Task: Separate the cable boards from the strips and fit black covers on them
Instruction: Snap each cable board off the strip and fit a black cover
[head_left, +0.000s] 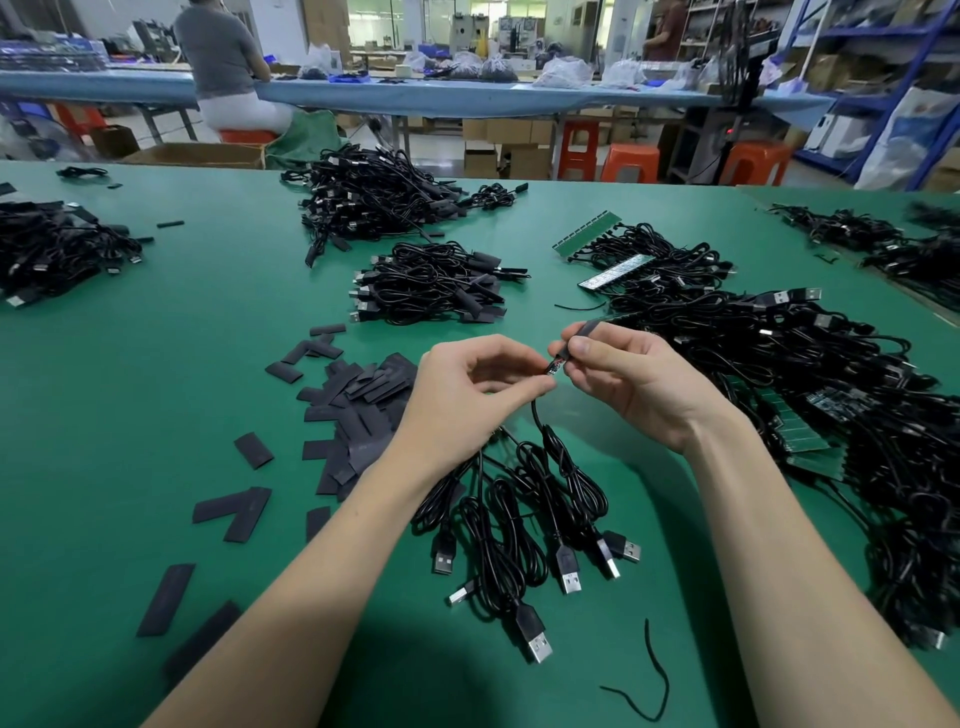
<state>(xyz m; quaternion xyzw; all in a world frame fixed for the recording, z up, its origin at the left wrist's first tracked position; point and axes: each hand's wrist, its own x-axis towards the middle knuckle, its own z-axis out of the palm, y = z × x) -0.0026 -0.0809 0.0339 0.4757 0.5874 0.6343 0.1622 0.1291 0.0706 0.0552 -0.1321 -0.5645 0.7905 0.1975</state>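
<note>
Above a green work table (156, 364), a worker's left hand (467, 395) pinches the small cable board (552, 368) at the end of a black cable (540, 431), while the right hand (623, 384) pinches a black cover (589, 328) just above the board's tip (whether the cover is already on the board cannot be told). Loose USB cables (519, 530) lie beneath the wrists, flat black covers (353, 410) are scattered to the left, and a heap of cables on green strips (800, 431) sits to the right; finished bundles (431, 286) lie beyond
</note>
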